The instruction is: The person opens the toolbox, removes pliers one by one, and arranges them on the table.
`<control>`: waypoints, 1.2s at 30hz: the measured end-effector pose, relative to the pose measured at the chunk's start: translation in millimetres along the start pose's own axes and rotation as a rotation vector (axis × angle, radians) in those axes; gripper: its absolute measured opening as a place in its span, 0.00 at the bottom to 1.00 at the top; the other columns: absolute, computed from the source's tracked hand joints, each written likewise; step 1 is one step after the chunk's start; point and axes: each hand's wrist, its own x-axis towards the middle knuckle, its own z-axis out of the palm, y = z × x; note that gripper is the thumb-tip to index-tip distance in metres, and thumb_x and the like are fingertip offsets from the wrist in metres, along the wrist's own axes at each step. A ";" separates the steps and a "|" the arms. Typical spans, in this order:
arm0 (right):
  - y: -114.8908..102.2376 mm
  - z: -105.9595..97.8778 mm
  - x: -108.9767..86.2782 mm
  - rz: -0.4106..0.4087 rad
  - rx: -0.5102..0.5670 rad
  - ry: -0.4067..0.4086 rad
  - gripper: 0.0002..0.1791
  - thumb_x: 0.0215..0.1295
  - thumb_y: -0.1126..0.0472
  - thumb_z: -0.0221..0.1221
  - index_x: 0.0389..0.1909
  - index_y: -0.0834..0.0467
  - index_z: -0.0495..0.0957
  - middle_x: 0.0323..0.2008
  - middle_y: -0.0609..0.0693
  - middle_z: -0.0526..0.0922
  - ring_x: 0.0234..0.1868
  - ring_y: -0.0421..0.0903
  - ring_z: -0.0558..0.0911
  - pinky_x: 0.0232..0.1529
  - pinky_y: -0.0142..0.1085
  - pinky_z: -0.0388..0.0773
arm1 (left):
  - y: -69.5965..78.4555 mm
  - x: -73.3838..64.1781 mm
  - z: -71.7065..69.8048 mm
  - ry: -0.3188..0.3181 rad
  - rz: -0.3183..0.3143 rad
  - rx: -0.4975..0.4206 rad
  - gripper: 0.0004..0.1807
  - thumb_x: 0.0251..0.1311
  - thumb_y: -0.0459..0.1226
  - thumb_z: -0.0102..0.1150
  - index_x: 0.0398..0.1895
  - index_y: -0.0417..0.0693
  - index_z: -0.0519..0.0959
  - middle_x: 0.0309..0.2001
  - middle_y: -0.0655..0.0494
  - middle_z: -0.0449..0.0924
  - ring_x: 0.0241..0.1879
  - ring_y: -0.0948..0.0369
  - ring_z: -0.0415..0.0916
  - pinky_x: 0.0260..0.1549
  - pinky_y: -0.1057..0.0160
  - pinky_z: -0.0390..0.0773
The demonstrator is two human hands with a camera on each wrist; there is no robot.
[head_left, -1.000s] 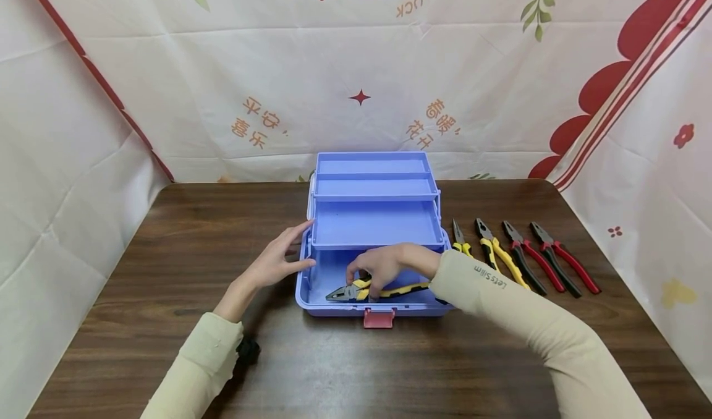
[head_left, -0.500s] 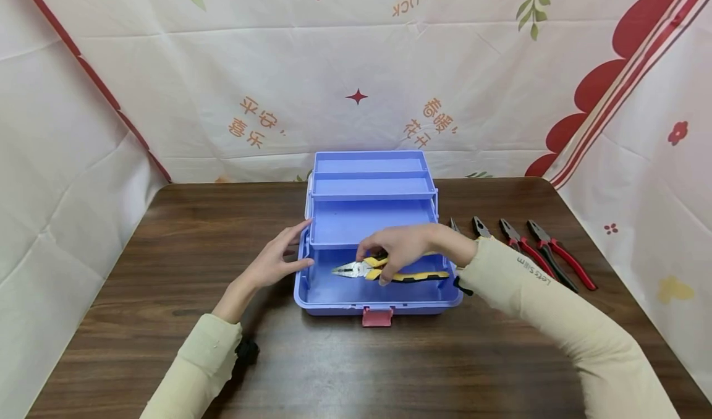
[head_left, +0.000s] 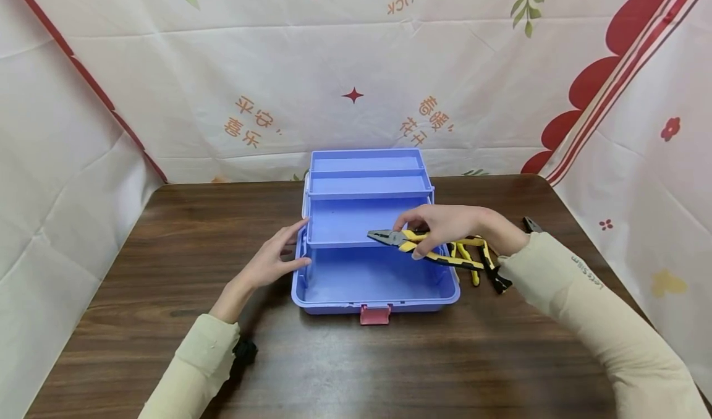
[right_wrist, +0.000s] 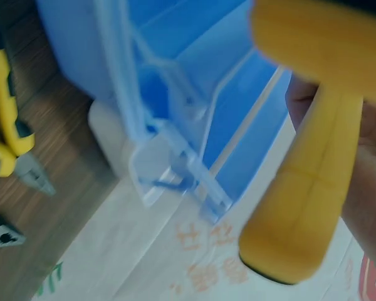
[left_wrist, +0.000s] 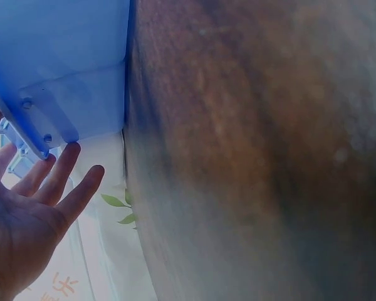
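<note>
A lilac-blue toolbox (head_left: 328, 308) stands with its stepped trays raised and its front compartment exposed. My right hand (head_left: 445, 224) grips a pair of combination pliers (head_left: 387, 237) by the handles, high over the right part of the box. Their grey jaws point left; the yellow-and-black handles spread to the right. Close up in the right wrist view is one yellow handle (right_wrist: 294, 219). My left hand (head_left: 275, 255) has its fingers extended at the box's left edge. In the left wrist view, the fingertips of that hand (left_wrist: 25, 219) are right at the blue side wall.
Right of the box, yellow-handled pliers (head_left: 466, 264) lie on the wooden table (head_left: 345, 369), partly behind my right hand and arm. Another pair of pliers (head_left: 532, 224) shows only its dark jaws past the sleeve. A pink latch (head_left: 375, 315) hangs at the box front. Printed cloth (head_left: 345, 122) walls the back.
My right hand has lifted the combination pliers out of the front compartment and carried them up and to the right. My left hand stays at the box's left edge.
</note>
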 end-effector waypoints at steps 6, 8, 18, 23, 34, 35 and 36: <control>24.1 -6.1 -19.0 0.032 -0.003 0.104 0.29 0.49 0.55 0.64 0.53 0.58 0.67 0.47 0.52 0.72 0.52 0.51 0.68 0.50 0.46 0.66 | 0.1 -0.1 -0.3 -0.004 -0.016 -0.006 0.41 0.51 0.42 0.62 0.67 0.54 0.52 0.57 0.45 0.60 0.50 0.52 0.67 0.44 0.50 0.70; 33.3 -7.4 -26.0 0.035 -0.007 0.136 0.30 0.49 0.54 0.64 0.53 0.59 0.67 0.51 0.53 0.70 0.56 0.53 0.65 0.53 0.48 0.62 | -0.1 -0.2 -0.4 -0.006 -0.017 -0.010 0.41 0.51 0.43 0.62 0.67 0.54 0.52 0.58 0.45 0.59 0.50 0.52 0.67 0.44 0.50 0.70; 79.1 -4.0 -62.1 0.094 0.103 0.238 0.27 0.51 0.58 0.63 0.52 0.61 0.67 0.47 0.53 0.74 0.50 0.51 0.70 0.49 0.48 0.67 | -0.3 0.0 -0.3 -0.006 -0.019 -0.010 0.41 0.51 0.44 0.61 0.67 0.55 0.52 0.58 0.46 0.59 0.51 0.52 0.66 0.45 0.49 0.70; 99.0 0.9 -81.0 0.161 0.117 0.297 0.30 0.53 0.57 0.62 0.54 0.65 0.63 0.47 0.58 0.73 0.44 0.50 0.73 0.45 0.44 0.70 | -1.3 0.1 0.1 -0.006 -0.024 -0.002 0.41 0.51 0.42 0.62 0.67 0.55 0.52 0.58 0.46 0.59 0.51 0.52 0.66 0.45 0.49 0.69; 135.7 13.7 -122.0 0.275 0.218 0.388 0.31 0.55 0.57 0.60 0.56 0.66 0.60 0.47 0.60 0.71 0.38 0.47 0.74 0.36 0.37 0.73 | -2.1 0.7 0.3 -0.006 -0.016 -0.010 0.40 0.51 0.40 0.62 0.67 0.56 0.52 0.58 0.46 0.59 0.51 0.52 0.66 0.45 0.47 0.69; 139.4 14.1 -126.1 0.276 0.224 0.394 0.31 0.55 0.58 0.59 0.56 0.66 0.59 0.44 0.60 0.72 0.35 0.47 0.74 0.34 0.38 0.73 | -2.2 0.7 0.2 -0.005 -0.017 -0.009 0.40 0.51 0.40 0.62 0.67 0.56 0.52 0.58 0.46 0.59 0.51 0.52 0.66 0.45 0.47 0.69; 143.0 14.6 -130.3 0.280 0.232 0.405 0.31 0.56 0.58 0.59 0.56 0.66 0.59 0.43 0.60 0.73 0.34 0.47 0.75 0.33 0.38 0.73 | -2.1 0.8 0.1 -0.005 -0.017 -0.009 0.40 0.51 0.40 0.62 0.67 0.56 0.52 0.58 0.46 0.59 0.51 0.52 0.66 0.45 0.47 0.69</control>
